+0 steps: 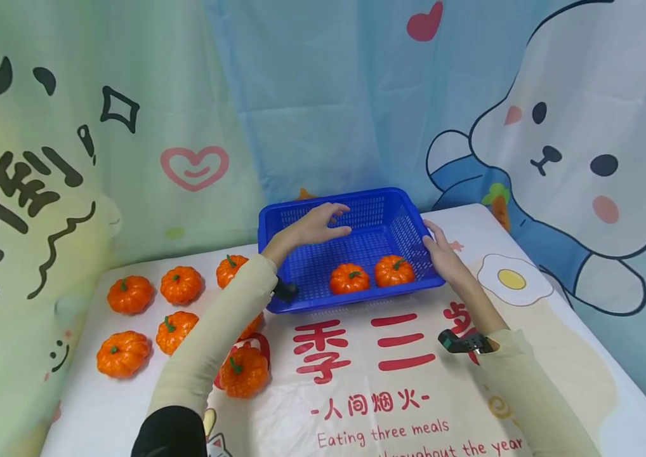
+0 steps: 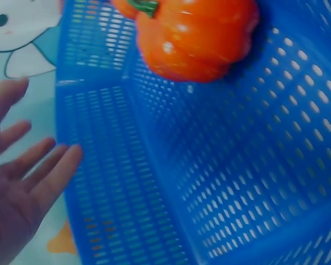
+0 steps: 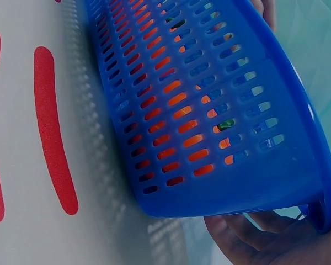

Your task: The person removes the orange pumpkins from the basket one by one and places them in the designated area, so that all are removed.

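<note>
A blue plastic basket (image 1: 311, 266) with slotted walls stands at the back of the table, and two small orange pumpkins (image 1: 394, 271) lie inside along its front side. Over the basket's back left part, my left hand (image 1: 318, 225) holds nothing, its fingers spread and loosely bent. In the left wrist view that hand (image 2: 22, 176) shows beside the basket wall, apart from the pumpkin (image 2: 196, 38). My right hand (image 1: 443, 254) grips the basket's right end, thumb at the rim. From the right wrist, its fingers (image 3: 245, 234) appear under the rim, outside the end wall.
Several more orange pumpkins (image 1: 123, 354) sit on the left of the table, some partly behind my left forearm. The tablecloth (image 1: 380, 393) carries red printed characters and a fried egg picture. A cartoon curtain (image 1: 323, 95) hangs right behind the basket.
</note>
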Available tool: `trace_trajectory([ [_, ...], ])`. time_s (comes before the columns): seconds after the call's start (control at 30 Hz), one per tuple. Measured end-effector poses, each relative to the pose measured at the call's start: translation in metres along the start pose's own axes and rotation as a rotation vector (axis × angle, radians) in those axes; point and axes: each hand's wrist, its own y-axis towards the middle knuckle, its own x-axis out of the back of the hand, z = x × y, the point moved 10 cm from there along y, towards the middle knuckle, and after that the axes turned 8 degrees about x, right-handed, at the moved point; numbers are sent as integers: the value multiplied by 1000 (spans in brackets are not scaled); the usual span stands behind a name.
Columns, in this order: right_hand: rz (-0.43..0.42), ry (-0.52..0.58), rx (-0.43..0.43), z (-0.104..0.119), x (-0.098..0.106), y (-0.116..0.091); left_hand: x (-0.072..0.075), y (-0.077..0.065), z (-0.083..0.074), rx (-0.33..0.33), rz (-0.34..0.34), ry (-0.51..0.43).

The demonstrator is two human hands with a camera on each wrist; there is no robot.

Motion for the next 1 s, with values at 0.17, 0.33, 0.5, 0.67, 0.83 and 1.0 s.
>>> trace_trajectory([
  [0.17,8,0,-4,-2,-1,1,-42,-7,-1,-56,278,87],
  [0.33,4,-2,-8,-2,1,1,-71,-14,-6,-62,484,166],
  [0.5,-2,-2,-3,0,1,-1,-89,-17,-6,-27,611,291],
  [0.67,-2,-5,-3,-1,-1,-1,-93,-17,-1,-3,636,312],
  [0.83,-5,-3,-4,-1,0,-1,-94,-16,2,3,650,279],
  [1.0,-6,6,-1,-1,1,-1,-95,-14,4,29,655,247],
])
